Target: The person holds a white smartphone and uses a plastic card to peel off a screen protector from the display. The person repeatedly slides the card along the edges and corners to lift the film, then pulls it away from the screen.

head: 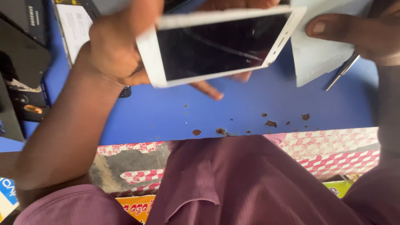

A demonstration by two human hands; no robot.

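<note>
Clearly mid-job, the left hand (pixel 114 46) grips the white phone (pixel 221 43) tilted above the blue table (pixel 250 108), its cracked dark screen not yet off, while at two o'clock the right hand (pixel 358 31) pinches a pale cloth (pixel 321 54) over a metal tool (pixel 341 71).

White phone (pixel 221 43) hides left hand's fingers (pixel 208 88).

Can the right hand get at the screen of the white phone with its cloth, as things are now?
Probably yes: the right hand holds the pale cloth beside the white phone, whose dark screen faces up, uncovered, in the left hand.
</note>
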